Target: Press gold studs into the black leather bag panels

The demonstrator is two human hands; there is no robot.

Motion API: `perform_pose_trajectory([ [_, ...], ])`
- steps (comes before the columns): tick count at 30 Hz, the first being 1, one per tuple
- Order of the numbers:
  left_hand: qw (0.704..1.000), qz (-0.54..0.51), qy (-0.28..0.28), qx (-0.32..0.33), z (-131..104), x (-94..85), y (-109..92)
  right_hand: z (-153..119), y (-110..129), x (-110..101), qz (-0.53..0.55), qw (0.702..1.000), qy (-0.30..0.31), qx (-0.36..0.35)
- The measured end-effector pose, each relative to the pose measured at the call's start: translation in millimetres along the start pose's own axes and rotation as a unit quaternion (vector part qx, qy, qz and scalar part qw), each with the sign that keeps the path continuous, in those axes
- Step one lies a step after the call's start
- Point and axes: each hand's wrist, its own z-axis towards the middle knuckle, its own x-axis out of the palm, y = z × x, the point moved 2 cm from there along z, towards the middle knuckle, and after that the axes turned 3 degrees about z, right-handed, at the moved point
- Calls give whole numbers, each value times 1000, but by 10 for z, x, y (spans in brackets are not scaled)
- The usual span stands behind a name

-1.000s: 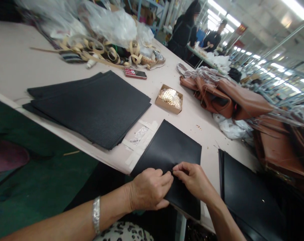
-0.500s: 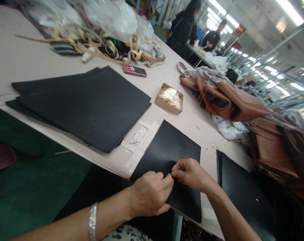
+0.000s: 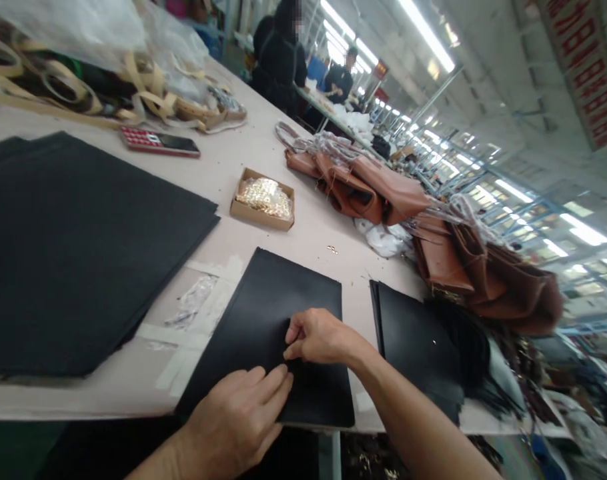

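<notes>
This side of the cardboard box (image 3: pixel 253 217), a seemingly light, supple leather panel (image 3: pixel 281 273), best held edgewise, is lying under the right hand (image 3: pixel 321 337), grip narrow, and the left hand (image 3: pixel 238 410), grip unreadable.

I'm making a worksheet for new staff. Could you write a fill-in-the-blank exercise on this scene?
The left hand and right hand are at a sheet coloured ____.
The cardboard box holds shiny pieces coloured ____.
The phone has a ____ edge.
In the picture, the brown bags lie to the box's ____.

Missing words: black; gold; red; right.
</notes>
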Motion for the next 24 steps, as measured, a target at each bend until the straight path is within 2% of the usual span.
perform_pose_trajectory([
  [3,1000,-2,5,16,23,-29,0,21,-136,68,113,994,4,-10],
  [5,1000,-8,13,21,37,-58,4,21,-242,75,147,987,-38,-42],
  [6,1000,-13,14,22,43,-75,6,8,-303,45,139,984,-91,-66],
  [8,999,-30,12,25,48,-106,7,-60,-454,-74,80,962,-243,-98],
  [10,998,-51,6,21,49,-131,5,-173,-644,-217,15,920,-382,-82],
  [11,998,-61,-3,19,47,-143,2,-231,-747,-272,8,907,-417,-57],
  [12,997,-67,-12,20,47,-152,0,-284,-847,-303,28,905,-423,-28],
  [14,997,-69,-32,30,49,-169,-3,-361,-1001,-275,138,918,-372,9],
  [16,995,-58,-55,52,63,-185,3,-397,-1043,-140,279,915,-289,-16],
  [18,994,-36,-76,74,84,-194,15,-399,-992,32,378,893,-234,-73],
  [21,989,-9,-100,111,96,-172,14,-407,-894,206,426,862,-245,-120],
  [24,986,-10,-114,124,33,-96,-13,-527,-920,152,449,840,-274,-135],
])
